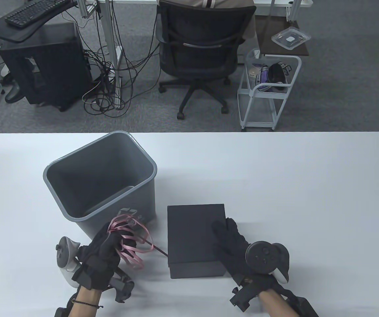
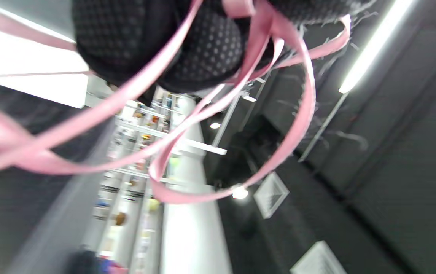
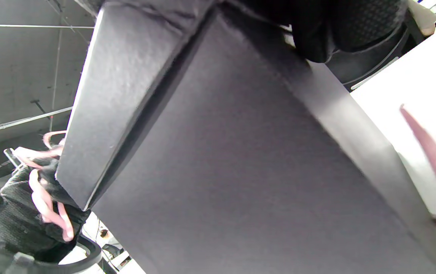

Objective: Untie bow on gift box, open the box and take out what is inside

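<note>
A black gift box [image 1: 194,237] with its lid on sits on the white table [image 1: 275,185], near the front. It fills the right wrist view as a dark lid and wall [image 3: 210,163]. My right hand [image 1: 230,242] grips the box at its right side, fingers on the lid. The pink ribbon [image 1: 128,242] is off the box, bunched in loops, and my left hand [image 1: 105,246] holds it to the left of the box. One ribbon end trails toward the box's left side. The ribbon loops [image 2: 210,114] hang from my gloved fingers [image 2: 202,49] in the left wrist view.
A grey waste bin [image 1: 103,181] stands open just behind my left hand and left of the box. Beyond the table's far edge are an office chair [image 1: 202,49], a white wire cart [image 1: 268,89] and a computer tower [image 1: 44,66].
</note>
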